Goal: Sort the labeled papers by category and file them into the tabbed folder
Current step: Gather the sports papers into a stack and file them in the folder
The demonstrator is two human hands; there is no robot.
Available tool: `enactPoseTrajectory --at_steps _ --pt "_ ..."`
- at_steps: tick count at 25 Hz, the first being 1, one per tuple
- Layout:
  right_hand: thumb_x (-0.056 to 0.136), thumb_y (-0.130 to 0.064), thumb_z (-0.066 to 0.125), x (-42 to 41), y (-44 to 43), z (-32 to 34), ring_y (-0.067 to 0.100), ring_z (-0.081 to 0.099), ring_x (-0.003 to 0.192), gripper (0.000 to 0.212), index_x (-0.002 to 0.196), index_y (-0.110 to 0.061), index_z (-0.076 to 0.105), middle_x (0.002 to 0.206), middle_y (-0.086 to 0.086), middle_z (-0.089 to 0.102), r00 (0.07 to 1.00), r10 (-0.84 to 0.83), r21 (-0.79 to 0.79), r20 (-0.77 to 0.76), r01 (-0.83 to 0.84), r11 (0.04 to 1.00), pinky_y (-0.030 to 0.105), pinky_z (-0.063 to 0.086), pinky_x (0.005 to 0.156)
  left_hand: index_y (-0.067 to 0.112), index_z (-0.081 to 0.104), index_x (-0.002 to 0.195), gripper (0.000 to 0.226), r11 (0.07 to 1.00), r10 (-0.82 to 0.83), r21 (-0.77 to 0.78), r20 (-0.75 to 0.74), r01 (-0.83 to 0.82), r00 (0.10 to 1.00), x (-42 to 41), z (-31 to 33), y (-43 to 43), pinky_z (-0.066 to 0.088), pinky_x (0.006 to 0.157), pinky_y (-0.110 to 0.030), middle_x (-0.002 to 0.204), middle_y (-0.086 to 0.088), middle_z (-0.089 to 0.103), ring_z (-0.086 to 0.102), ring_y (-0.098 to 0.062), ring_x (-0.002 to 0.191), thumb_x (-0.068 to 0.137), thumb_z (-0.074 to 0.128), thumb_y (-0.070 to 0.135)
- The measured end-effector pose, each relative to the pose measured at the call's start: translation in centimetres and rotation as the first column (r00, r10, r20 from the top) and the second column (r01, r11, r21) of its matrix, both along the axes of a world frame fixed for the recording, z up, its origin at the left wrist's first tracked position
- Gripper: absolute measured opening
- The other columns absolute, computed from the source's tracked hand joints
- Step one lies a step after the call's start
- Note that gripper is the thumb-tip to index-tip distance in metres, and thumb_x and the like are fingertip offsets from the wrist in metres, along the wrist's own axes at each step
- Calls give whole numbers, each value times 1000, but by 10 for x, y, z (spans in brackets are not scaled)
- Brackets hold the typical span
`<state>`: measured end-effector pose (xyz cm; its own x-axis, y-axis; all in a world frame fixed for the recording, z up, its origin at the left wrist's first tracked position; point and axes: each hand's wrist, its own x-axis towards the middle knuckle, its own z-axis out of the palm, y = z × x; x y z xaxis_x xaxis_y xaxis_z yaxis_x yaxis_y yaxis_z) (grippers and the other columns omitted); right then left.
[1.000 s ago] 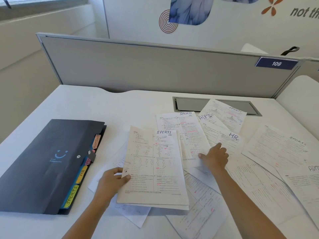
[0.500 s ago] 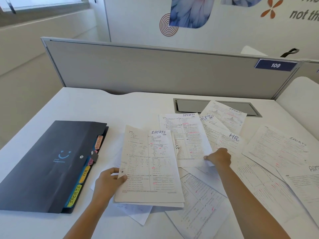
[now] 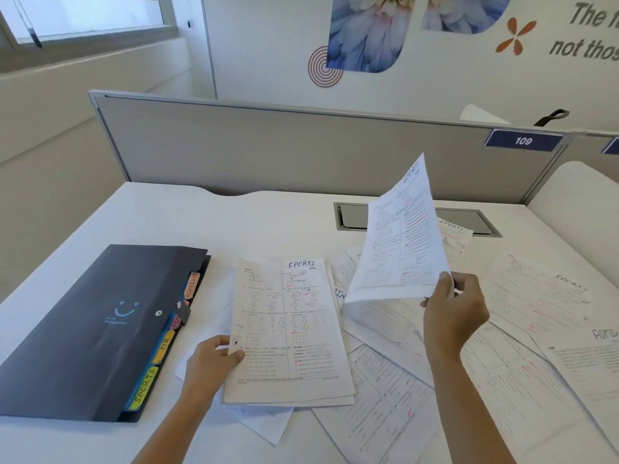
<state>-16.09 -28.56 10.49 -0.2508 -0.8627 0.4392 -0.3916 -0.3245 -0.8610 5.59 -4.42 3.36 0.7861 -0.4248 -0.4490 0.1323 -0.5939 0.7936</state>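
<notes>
White printed sheets marked in red fill most of what I see, and their body text is too small for me to read. The right hand [image 3: 452, 316] pinches the lower corner of a lifted sheet [image 3: 398, 242], thumb on the near face and fingers curled behind it, mostly out of sight. That sheet stands tilted above the middle of the desk [image 3: 201, 222]; its heading is foreshortened but seems to say SPORTS. It blocks part of the grey hatch [image 3: 351, 217] by the far edge and most of a further sheet [image 3: 454, 234] behind it. The left hand [image 3: 209, 363] grips the left edge of a thin stack [image 3: 288, 329] headed SPORTS, thumb on top, other fingers hidden underneath. The stack sits toward the near edge over other pages; I cannot tell whether it rests on them or is raised. Loose papers [image 3: 536, 329] overlap across the right side, several cut off by the frame, one heading there only half legible. The dark tabbed folder [image 3: 97, 329] lies shut toward the near-left corner, near the stack, with its SPORTS tab [image 3: 144, 390], HR tab [image 3: 164, 344] and ADMIN tab [image 3: 191, 286] poking out. A pink tab [image 3: 176, 321] is half covered by the clasp and unreadable. Along the far edge stands a grey partition [image 3: 301, 149] bearing a plate [image 3: 523, 141] numbered 109.
</notes>
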Motion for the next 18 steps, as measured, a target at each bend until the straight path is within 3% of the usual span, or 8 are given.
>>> enactPoseTrajectory --at_steps 1,3,7,11,13,15,18 --pt "93 -16 55 -1 5 3 23 62 48 11 87 -6 57 83 3 63 997 12 52 74 -16 999 12 43 43 23 61 91 11 1000 -10 2 -5 10 1000 -1 -1 -2 53 68 -35 100 -4 70 67 -23 86 88 64 12" --pt "93 -20 56 0 16 3 16 62 41 12 86 -10 56 82 -3 64 980 57 183 193 -93 979 16 44 42 20 62 95 11 1000 -29 6 -16 29 999 -2 -2 -6 53 68 -33 101 -3 69 66 -23 87 88 63 12" --pt "92 -17 59 7 43 -22 9 61 39 10 87 -8 59 84 -2 63 932 214 443 292 -330 834 19 50 44 21 62 95 8 998 -64 8 -24 64 998 -3 -4 -12 53 68 -33 96 -4 69 66 -24 86 93 56 17" --pt "92 -14 58 9 65 -57 14 64 52 8 92 -6 60 88 7 64 929 298 626 221 -370 687 27 56 53 5 61 84 38 1000 -14 8 -49 14 999 -7 -6 -16 48 71 -35 86 -22 66 59 -28 72 100 36 28" --pt "91 -15 59 9 71 -70 17 65 64 8 92 -7 60 88 8 66 921 361 694 148 -356 625 32 57 61 3 62 88 49 999 19 27 -75 -17 997 -9 -5 -19 50 75 -36 89 -19 68 65 -33 80 101 31 38" --pt "90 -15 59 9 75 -77 16 62 71 7 91 -8 60 85 4 65 897 442 719 19 -320 617 29 53 62 6 64 97 50 999 -4 38 -78 7 997 -10 -4 -22 51 79 -38 92 -16 70 66 -33 88 101 29 41" --pt "90 -14 61 7 77 -78 8 54 68 6 89 -9 58 77 -3 60 824 549 697 -142 -310 646 16 39 54 12 59 114 30 990 -113 79 -16 114 993 -17 0 -28 51 84 -35 109 -7 68 64 -27 97 98 42 32"
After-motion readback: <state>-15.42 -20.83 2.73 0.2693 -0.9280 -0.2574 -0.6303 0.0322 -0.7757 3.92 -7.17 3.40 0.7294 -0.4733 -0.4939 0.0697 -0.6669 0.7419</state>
